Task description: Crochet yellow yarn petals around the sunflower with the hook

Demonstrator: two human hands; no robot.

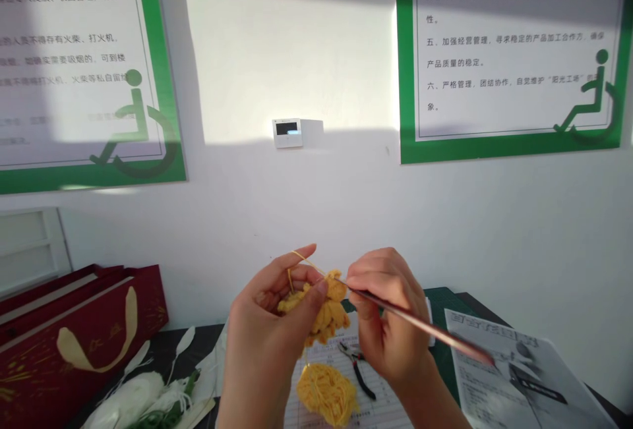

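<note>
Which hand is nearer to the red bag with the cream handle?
Left. The left hand is right of the bag in the picture; the right hand lies beyond the left.

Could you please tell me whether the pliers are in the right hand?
No, the right hand holds a slim copper-coloured rod, while the pliers lie beside the yellow yarn bundle.

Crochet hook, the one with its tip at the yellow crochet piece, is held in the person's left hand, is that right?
Not quite: the head view shows the crochet hook in the person's right hand. Its tip is indeed at the yellow crochet piece.
</note>
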